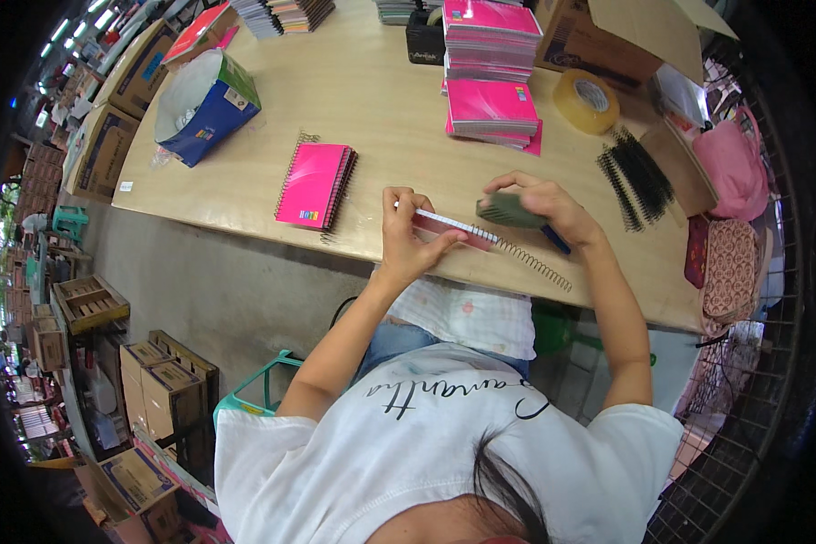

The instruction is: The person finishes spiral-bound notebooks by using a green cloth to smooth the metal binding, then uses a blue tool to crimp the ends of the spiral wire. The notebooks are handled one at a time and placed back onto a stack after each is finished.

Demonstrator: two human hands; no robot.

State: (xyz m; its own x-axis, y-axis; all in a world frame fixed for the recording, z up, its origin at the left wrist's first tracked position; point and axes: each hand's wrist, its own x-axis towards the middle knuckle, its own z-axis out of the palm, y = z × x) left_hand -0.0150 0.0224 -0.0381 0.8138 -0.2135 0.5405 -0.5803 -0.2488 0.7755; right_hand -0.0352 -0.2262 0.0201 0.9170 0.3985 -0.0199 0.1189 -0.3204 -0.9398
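My left hand [410, 238] is closed around a thin notebook [444, 223], turned so its white page edge faces up, with fingers and thumb on opposite sides. A dark spiral wire coil [539, 265] runs along that edge and sticks out past its right end, over the table's near edge. Just above the coil, my right hand [553, 207] grips a dark grey-green block [510, 212] of a kind I cannot make out. Under that hand lies a narrow dark blue thing [556, 239], partly hidden. Left of my left hand rests a stack of pink spiral notebooks [315, 185].
Tall stacks of pink notebooks [491, 102] stand at the far side of the table [354, 82]. Right of them are a large tape roll [587, 100], loose black coils [636, 177] and a pink pouch [733, 163]. A blue carton [210, 116] sits far left.
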